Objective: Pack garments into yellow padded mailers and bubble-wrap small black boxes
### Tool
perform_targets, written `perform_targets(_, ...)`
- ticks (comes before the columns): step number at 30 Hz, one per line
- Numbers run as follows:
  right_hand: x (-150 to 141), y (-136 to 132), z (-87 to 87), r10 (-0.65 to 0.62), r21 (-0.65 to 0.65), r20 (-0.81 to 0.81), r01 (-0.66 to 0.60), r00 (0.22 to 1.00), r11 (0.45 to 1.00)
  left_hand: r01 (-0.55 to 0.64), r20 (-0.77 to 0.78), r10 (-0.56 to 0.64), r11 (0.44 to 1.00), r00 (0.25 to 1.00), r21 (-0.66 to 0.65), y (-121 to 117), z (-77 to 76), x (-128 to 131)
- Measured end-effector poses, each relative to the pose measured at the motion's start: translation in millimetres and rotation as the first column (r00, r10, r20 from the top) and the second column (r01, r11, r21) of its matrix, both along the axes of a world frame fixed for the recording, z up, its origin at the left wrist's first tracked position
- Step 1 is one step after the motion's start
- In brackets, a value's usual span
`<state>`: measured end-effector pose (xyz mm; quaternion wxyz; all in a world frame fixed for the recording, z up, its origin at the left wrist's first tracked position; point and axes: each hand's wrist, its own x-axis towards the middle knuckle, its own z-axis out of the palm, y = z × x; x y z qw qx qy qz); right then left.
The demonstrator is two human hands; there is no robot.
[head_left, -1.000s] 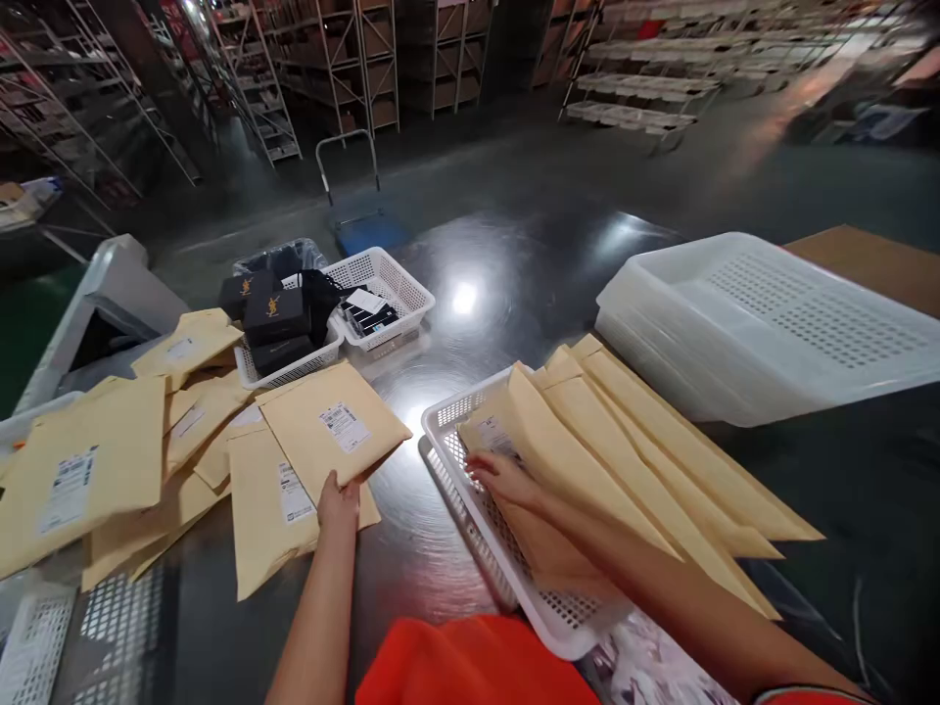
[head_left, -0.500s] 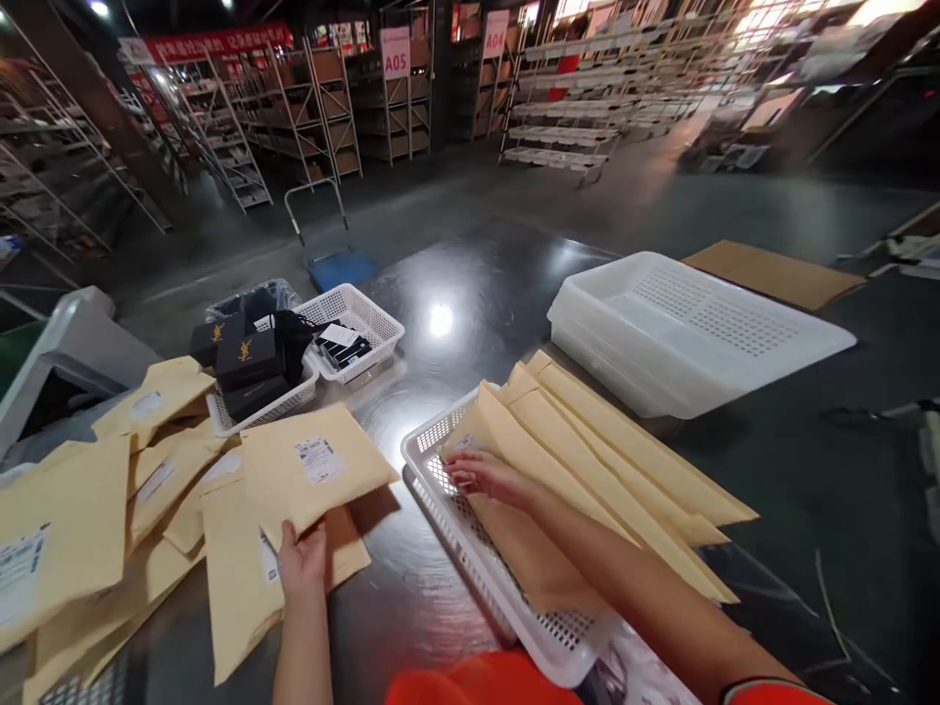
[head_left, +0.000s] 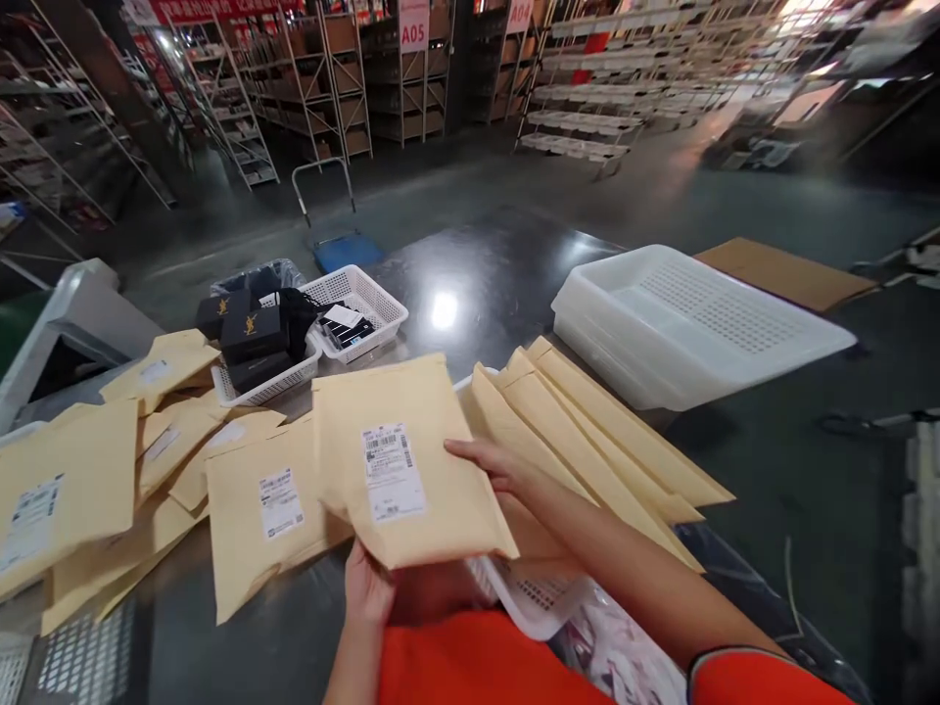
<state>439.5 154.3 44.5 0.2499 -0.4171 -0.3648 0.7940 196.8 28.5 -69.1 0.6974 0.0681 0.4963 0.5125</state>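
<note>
My left hand (head_left: 367, 590) grips the lower edge of a tan padded envelope (head_left: 400, 455) with a white barcode label, holding it up over the near end of a white perforated basket (head_left: 540, 595). My right hand (head_left: 491, 462) touches the envelope's right edge, fingers stretched out. Several more tan envelopes (head_left: 602, 441) stand leaning in that basket, behind the right hand. A loose pile of labelled envelopes (head_left: 176, 470) lies on the dark table to the left.
Two white baskets (head_left: 367, 304) at the back left hold black boxes (head_left: 254, 333) with gold logos. A stack of upturned white baskets (head_left: 690, 323) and cardboard (head_left: 785, 269) lie at the right. A blue trolley (head_left: 345, 245) and shelving racks stand beyond.
My left hand has lifted the top envelope off the pile and swung it right, over the basket. My right hand has left the basket's envelopes and met its right edge.
</note>
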Motion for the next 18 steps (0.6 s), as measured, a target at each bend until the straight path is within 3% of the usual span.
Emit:
perform_targets(3, 38, 4, 46.9, -0.136, 0.253, 0.230, 0.076, 0.964, 0.965, 0.191, -0.279, -0.233, 0.967, 0.932, -0.171, -8, 1.4, 31)
perform_targets(5, 72, 6, 74.7, -0.178, 0.305, 0.446, 0.038, 0.877, 0.952, 0.222, -0.392, -0.304, 0.945, 0.869, -0.241, -14, 3.6, 49)
perform_targets(7, 103, 6, 96.6, -0.142, 0.280, 0.600, -0.041, 0.787, 0.959, 0.271, -0.497, -0.302, 0.953, 0.814, -0.134, -15, 8.8, 64)
perform_targets(8, 114, 5, 104.4, -0.107, 0.266, 0.649, -0.093, 0.754, 0.960, 0.376, -0.595, -0.321, 0.926, 0.737, -0.033, -14, 12.1, 71)
perform_targets(9, 120, 3, 109.7, -0.072, 0.262, 0.690, -0.155, 0.720, 0.952, 0.530, -0.711, -0.340, 0.847, 0.615, 0.053, -10, 15.3, 78)
perform_targets(10, 122, 1, 112.0, -0.046, 0.268, 0.735, -0.229, 0.676, 0.936, 0.694, -0.822, -0.345, 0.715, 0.454, 0.084, -6, 17.7, 84)
perform_targets(12, 109, -7, 106.3, -0.020, 0.274, 0.849, -0.408, 0.528, 0.871, 0.900, -0.948, -0.298, 0.434, 0.113, -0.029, 2, 19.1, 96)
perform_targets(13, 95, -12, 98.1, -0.026, 0.254, 0.907, -0.496, 0.421, 0.830, 0.927, -0.961, -0.276, 0.360, -0.001, -0.104, 5, 17.9, 101)
perform_targets(14, 78, -17, 87.0, -0.038, 0.217, 0.951, -0.571, 0.308, 0.792, 0.933, -0.963, -0.258, 0.324, -0.075, -0.159, 7, 15.8, 106)
perform_targets(16, 44, -27, 59.3, -0.066, 0.127, 0.991, -0.643, 0.118, 0.755, 0.929, -0.965, -0.222, 0.309, -0.136, -0.202, 8, 10.5, 113)
perform_targets(18, 21, -33, 32.4, -0.074, 0.089, 0.996, -0.648, 0.051, 0.757, 0.931, -0.972, -0.205, 0.319, -0.114, -0.177, 5, 6.2, 115)
